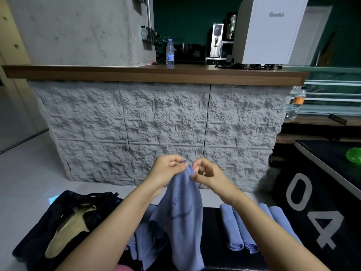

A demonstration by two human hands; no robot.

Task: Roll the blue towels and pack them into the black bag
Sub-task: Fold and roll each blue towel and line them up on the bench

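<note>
Closest to me, a loose heap of blue towels (pixel 144 243) lies on the black worktop (pixel 214 227). I cannot count how many are in the heap. One black bag (pixel 39 237) sits open just left of it, and I see no blue inside the bag. To the right, rolled towels (pixel 237 231) lie side by side. I count four, two of them partly hidden behind the right arm. Above the heap, the left hand (pixel 166 171) and the right hand (pixel 210 174) both pinch the top edge of one blue towel (pixel 183 212), which hangs down. I think this is the start of one more roll. Next, the towel needs to be laid flat and then rolled up tight. Far back stands a grey stone bar (pixel 156 124) with one water bottle (pixel 170 52) on top
</note>
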